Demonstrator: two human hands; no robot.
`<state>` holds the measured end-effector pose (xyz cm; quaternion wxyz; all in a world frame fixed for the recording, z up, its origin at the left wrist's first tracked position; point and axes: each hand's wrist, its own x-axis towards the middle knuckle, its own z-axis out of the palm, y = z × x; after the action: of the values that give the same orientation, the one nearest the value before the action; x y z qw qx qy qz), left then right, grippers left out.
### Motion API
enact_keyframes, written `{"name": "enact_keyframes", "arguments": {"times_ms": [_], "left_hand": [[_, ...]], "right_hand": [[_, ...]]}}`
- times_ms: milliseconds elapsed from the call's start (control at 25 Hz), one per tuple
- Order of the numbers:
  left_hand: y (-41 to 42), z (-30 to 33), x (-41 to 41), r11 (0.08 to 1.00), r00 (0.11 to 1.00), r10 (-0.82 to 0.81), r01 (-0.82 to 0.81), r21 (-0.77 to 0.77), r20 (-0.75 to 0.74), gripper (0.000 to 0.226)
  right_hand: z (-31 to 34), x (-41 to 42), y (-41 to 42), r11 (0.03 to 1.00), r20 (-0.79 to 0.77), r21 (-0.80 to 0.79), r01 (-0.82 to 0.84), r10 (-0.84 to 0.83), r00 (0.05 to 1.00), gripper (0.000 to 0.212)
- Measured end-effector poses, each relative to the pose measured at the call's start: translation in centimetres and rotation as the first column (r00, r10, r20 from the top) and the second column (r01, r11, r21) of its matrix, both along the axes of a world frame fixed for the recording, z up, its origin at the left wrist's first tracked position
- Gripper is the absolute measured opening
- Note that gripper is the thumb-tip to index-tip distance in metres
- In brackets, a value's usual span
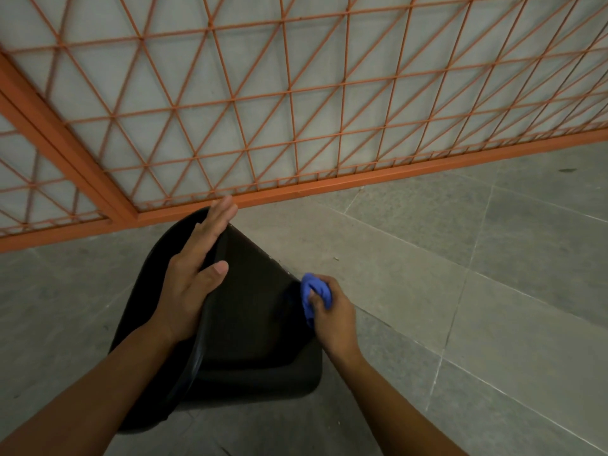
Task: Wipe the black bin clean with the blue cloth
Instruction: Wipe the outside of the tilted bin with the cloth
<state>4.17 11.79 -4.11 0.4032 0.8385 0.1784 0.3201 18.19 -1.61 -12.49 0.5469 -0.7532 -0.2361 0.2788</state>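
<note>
Wiping under way: my left hand (194, 274), fingers straight, steadies the black bin (250, 311) while my right hand (329, 311) grips the bunched blue cloth (314, 292) against its side; remaining dirt cannot be judged.

I log the floor (493, 258) as large grey stone-look tiles with thin pale grout lines, filling the lower half and right of the frame. An orange metal grille (296, 93) spans the upper frame, wires crossing in triangles, pale grey wall (204, 74) behind it. A thick orange frame post (62, 143) runs diagonally at upper left. Lighting looks dim and even.
</note>
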Motion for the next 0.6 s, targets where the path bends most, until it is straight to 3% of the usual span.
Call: {"name": "enact_keyframes", "arguments": {"times_ms": [80,240,440,600], "left_hand": [[-0.1,0.0,0.1,1.000,1.000,-0.010,0.011,0.016,-0.015,0.075],[0.4,-0.3,-0.3,1.000,1.000,0.018,-0.018,-0.021,0.023,0.060],[0.2,-0.3,0.1,0.999,1.000,0.026,-0.025,0.038,-0.013,0.080],[0.3,-0.5,-0.3,0.993,0.997,0.072,-0.069,0.092,-0.038,0.079]], "right_hand": [[-0.4,-1.3,-1.6,1.000,0.006,0.014,0.000,0.000,1.000,0.023],[-0.4,-0.4,-0.2,0.996,0.050,0.030,-0.089,0.088,0.995,0.024],[-1.9,0.0,-1.2,0.994,-0.027,-0.100,0.045,-0.048,0.998,0.023],[0.0,-1.1,-1.2,0.991,0.071,0.055,-0.121,0.117,0.991,0.026]]}}
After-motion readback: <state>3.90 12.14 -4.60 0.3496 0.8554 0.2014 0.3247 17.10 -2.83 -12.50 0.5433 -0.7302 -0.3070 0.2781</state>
